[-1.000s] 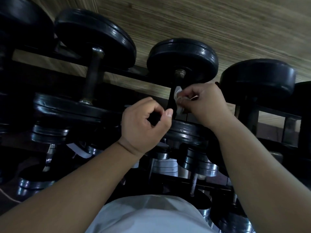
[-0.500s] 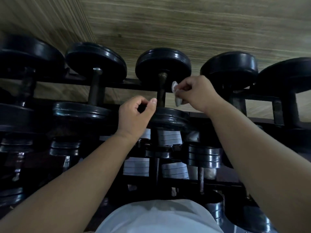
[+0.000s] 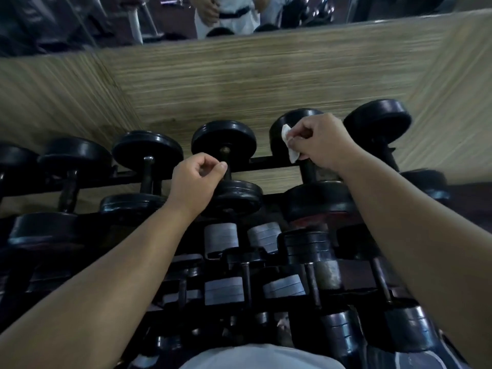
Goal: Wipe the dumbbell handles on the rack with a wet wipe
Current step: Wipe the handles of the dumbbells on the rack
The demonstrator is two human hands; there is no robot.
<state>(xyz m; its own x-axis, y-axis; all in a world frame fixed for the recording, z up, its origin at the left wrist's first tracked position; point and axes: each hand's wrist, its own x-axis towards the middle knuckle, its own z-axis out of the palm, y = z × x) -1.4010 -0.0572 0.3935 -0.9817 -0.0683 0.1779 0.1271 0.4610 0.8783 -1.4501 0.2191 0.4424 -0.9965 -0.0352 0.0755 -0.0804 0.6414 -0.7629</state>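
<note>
Black dumbbells lie in a row on the top tier of a dark rack (image 3: 266, 164). My right hand (image 3: 323, 141) pinches a small white wet wipe (image 3: 289, 145) and holds it at the top of the handle of a large dumbbell (image 3: 316, 198) right of centre. My left hand (image 3: 195, 178) hovers with curled fingers beside the handle of the middle dumbbell (image 3: 226, 166); it holds nothing that I can see, and its thumb tip is at the handle.
More dumbbells with grey and black plates fill the lower tiers (image 3: 223, 288). Behind the rack runs a wood-grain wall panel (image 3: 239, 83), topped by a mirror (image 3: 226, 14) reflecting a person in white. My white shirt (image 3: 261, 358) shows at the bottom edge.
My right hand has carried the wipe from the middle dumbbell's handle to the larger dumbbell one place to the right. The view has tilted up, bringing wall and mirror into sight.
</note>
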